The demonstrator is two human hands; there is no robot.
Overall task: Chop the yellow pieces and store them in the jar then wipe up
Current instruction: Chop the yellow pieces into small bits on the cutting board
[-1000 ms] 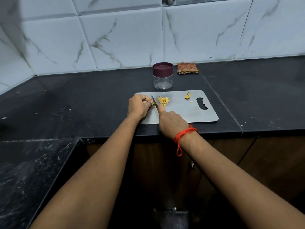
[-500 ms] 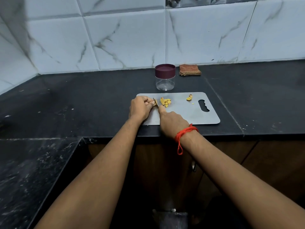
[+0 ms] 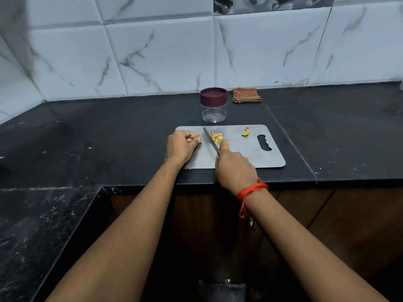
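Here I see a grey cutting board (image 3: 244,153) lying flat on the black desk (image 3: 109,136), its handle slot at the 3 o'clock end. My left hand (image 3: 182,146) rests on the board's 9 o'clock edge, curled into a loose fist; a sliver of something yellowish shows at the fingertips, but I cannot tell whether it is actually pinched. My right hand (image 3: 234,166) is closed around the handle of a knife (image 3: 210,140), forefinger stretched along the back of the blade, which points toward 11 o'clock with its tip near the board's far edge. A red thread (image 3: 250,190) is tied around the right wrist.

The chopped yellow pieces (image 3: 217,136) lie in a small heap just at the 3 o'clock side of the blade, touching or nearly touching it. A second, smaller cluster of yellow bits (image 3: 245,132) sits apart from the heap, toward 3 o'clock, close to the handle slot, with one tiny crumb just below it.

The jar (image 3: 213,105), clear with a maroon lid screwed on, stands upright on the desk at 12 o'clock from the board, just beyond its far edge. A folded brown checked cloth (image 3: 246,95) lies beside the jar at 2 o'clock, against the marble-patterned wall tiles (image 3: 152,51).
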